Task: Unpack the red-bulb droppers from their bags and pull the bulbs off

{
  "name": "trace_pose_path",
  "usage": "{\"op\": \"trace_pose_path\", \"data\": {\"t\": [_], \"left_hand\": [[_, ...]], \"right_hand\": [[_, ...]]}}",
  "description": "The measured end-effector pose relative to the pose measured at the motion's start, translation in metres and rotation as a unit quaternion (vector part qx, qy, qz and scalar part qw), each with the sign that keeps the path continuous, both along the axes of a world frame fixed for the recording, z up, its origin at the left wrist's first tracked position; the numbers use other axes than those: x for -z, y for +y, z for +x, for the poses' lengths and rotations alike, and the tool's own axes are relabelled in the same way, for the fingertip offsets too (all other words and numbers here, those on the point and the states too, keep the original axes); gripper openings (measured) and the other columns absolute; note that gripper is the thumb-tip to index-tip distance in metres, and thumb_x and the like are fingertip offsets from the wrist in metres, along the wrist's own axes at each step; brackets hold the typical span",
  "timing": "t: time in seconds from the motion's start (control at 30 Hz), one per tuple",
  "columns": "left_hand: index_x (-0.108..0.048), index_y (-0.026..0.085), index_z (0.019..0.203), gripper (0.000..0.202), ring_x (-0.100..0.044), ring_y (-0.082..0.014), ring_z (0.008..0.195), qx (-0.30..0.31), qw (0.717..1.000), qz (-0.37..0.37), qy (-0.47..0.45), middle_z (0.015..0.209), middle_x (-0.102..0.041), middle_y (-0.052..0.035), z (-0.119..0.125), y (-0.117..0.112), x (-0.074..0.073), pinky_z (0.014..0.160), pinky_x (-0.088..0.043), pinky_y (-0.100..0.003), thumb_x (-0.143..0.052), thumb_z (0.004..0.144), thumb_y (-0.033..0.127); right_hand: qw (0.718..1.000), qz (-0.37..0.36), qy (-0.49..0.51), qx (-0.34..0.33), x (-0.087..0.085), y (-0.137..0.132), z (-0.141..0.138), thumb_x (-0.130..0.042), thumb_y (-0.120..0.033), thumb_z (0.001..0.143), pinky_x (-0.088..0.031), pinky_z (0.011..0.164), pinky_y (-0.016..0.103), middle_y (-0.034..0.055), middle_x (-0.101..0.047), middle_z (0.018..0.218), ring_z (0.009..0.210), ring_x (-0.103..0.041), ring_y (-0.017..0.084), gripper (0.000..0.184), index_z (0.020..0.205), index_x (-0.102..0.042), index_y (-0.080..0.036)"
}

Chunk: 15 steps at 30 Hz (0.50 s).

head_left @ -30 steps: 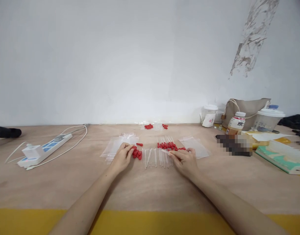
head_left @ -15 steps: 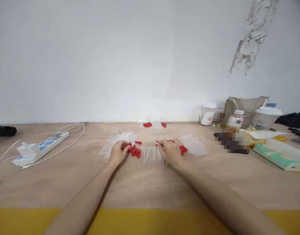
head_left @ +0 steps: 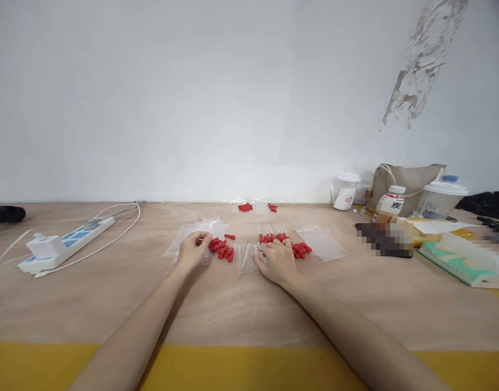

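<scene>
My left hand (head_left: 193, 251) is over the clear plastic bags (head_left: 178, 238), just left of a pile of red rubber bulbs (head_left: 222, 250). Its thumb and forefinger are closed together at the tips; whatever is between them cannot be made out. Thin clear tubes (head_left: 243, 258) lie side by side in the middle. My right hand (head_left: 280, 262) rests over the right end of these tubes, thumb and fingers apart. Just beyond it lies a row of red bulbs (head_left: 273, 237) with clear tubes pointing away from them. More loose red bulbs (head_left: 301, 250) lie to the right of this hand.
A flat clear bag (head_left: 323, 243) lies to the right. By the wall are bags with red bulbs (head_left: 245, 207). A power strip (head_left: 68, 244) with white cables stands left. At right are a lidded cup (head_left: 345, 193), a bottle (head_left: 390, 203), a grey bag (head_left: 415, 182) and a green-white box (head_left: 465, 260).
My left hand has drawn slightly left, away from the red bulbs. My right hand has come back toward me from the row of red bulbs onto the loose tubes, uncovering the row.
</scene>
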<state>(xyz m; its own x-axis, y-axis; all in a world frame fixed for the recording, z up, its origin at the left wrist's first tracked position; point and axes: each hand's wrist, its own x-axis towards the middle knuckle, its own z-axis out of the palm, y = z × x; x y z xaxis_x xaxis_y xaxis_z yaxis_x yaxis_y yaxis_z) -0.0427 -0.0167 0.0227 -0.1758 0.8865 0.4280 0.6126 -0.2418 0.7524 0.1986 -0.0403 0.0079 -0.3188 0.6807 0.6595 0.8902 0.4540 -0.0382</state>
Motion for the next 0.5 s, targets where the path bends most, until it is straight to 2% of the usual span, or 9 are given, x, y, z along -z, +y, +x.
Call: {"op": "trace_pose_path", "data": {"t": [0.07, 0.13, 0.23, 0.3, 0.4, 0.5], "left_hand": [[-0.061, 0.016, 0.077, 0.029, -0.055, -0.0154, 0.063, 0.014, 1.000, 0.008, 0.021, 0.069, -0.061, -0.0023, 0.004, -0.005, -0.002, 0.060, -0.042, -0.027, -0.052, 0.071, 0.043], [-0.061, 0.017, 0.072, 0.024, -0.054, -0.0151, 0.066, 0.070, 0.994, 0.023, 0.082, 0.071, -0.060, -0.0023, 0.012, -0.013, -0.005, 0.063, -0.041, -0.027, -0.054, 0.071, 0.040], [-0.061, 0.019, 0.077, 0.024, -0.053, -0.0167, 0.077, 0.183, 0.964, 0.054, 0.186, 0.080, -0.059, -0.0029, 0.025, -0.029, -0.007, 0.072, -0.041, -0.030, -0.059, 0.070, 0.041], [-0.058, 0.020, 0.090, 0.039, -0.050, -0.0191, 0.086, 0.223, 0.947, 0.064, 0.222, 0.089, -0.057, -0.0038, 0.033, -0.038, -0.006, 0.078, -0.039, -0.032, -0.065, 0.063, 0.047], [-0.053, 0.021, 0.100, 0.058, -0.047, -0.0213, 0.092, 0.232, 0.934, 0.067, 0.265, 0.098, -0.055, -0.0043, 0.040, -0.043, -0.001, 0.083, -0.035, -0.036, -0.068, 0.054, 0.054], [-0.053, 0.022, 0.099, 0.053, -0.047, -0.0209, 0.091, 0.213, 0.925, 0.082, 0.304, 0.098, -0.056, -0.0033, 0.042, -0.040, 0.002, 0.083, -0.032, -0.036, -0.064, 0.059, 0.055]], "right_hand": [[1.000, -0.007, 0.006, -0.004, -0.001, -0.003, -0.001, -0.045, -0.049, 0.079, -0.022, 0.072, 0.034, 0.0042, -0.064, 0.070, 0.073, -0.050, 0.017, 0.036, 0.072, -0.066, -0.020], [1.000, -0.014, 0.020, -0.003, -0.003, -0.003, 0.000, -0.042, -0.049, 0.081, -0.022, 0.072, 0.033, 0.0038, -0.064, 0.070, 0.073, -0.051, 0.016, 0.038, 0.071, -0.065, -0.021], [0.997, -0.045, 0.042, 0.042, -0.009, 0.005, 0.006, -0.039, -0.037, 0.084, -0.023, 0.074, 0.033, 0.0033, -0.065, 0.073, 0.075, -0.053, 0.017, 0.034, 0.069, -0.065, -0.022], [0.991, -0.092, 0.049, 0.088, -0.015, 0.016, 0.013, -0.040, -0.031, 0.083, -0.023, 0.075, 0.034, 0.0042, -0.066, 0.075, 0.077, -0.054, 0.018, 0.030, 0.068, -0.064, -0.021], [0.977, -0.168, 0.062, 0.117, -0.024, 0.036, 0.021, -0.042, -0.030, 0.080, -0.024, 0.076, 0.035, 0.0034, -0.067, 0.076, 0.079, -0.055, 0.018, 0.026, 0.071, -0.065, -0.023], [0.971, -0.199, 0.067, 0.118, -0.032, 0.054, 0.020, -0.045, -0.030, 0.077, -0.025, 0.078, 0.035, 0.0010, -0.067, 0.077, 0.080, -0.056, 0.017, 0.021, 0.072, -0.066, -0.025]]}}
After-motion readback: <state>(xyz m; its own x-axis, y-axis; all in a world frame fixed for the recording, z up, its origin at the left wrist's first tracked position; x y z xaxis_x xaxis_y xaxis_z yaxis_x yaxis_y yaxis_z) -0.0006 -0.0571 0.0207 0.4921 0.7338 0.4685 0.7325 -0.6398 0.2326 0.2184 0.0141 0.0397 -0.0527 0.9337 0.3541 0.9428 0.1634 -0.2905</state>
